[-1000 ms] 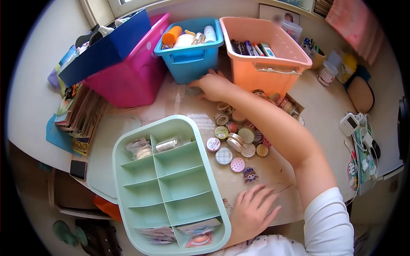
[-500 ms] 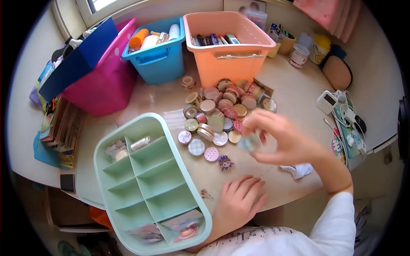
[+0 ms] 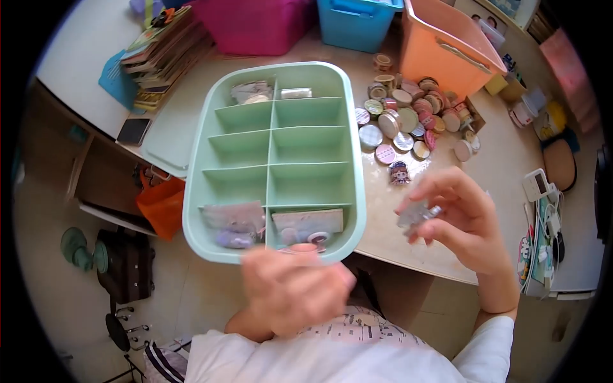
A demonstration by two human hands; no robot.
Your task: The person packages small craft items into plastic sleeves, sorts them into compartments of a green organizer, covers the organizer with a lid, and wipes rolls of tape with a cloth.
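My right hand (image 3: pixel 456 220) pinches a small clear object (image 3: pixel 416 216), too small to name, over the table's front edge. Blurred by motion, my left hand (image 3: pixel 295 287) is at the near edge of the mint-green divided tray (image 3: pixel 195 191); its fingers are smeared. Plastic packets (image 3: pixel 235 223) lie in the tray's near left compartment, and more packets (image 3: pixel 308 225) in the near right one. The far compartments hold some small items (image 3: pixel 252 92) and a clear packet (image 3: pixel 295 93). A character sticker piece (image 3: pixel 399 172) lies right of the tray.
Several washi tape rolls (image 3: pixel 407 120) are heaped before the orange bin (image 3: pixel 440 54). Blue (image 3: pixel 355 25) and magenta (image 3: pixel 258 27) bins stand behind. A stack of booklets (image 3: pixel 167 57) and a phone (image 3: pixel 133 131) are at left; a power strip with cables (image 3: pixel 548 223) is at right.
The view has shifted down and left. My right hand came back from beside the blue bin with the small clear object. My left hand has lifted off the tabletop and moved to the tray's near edge.
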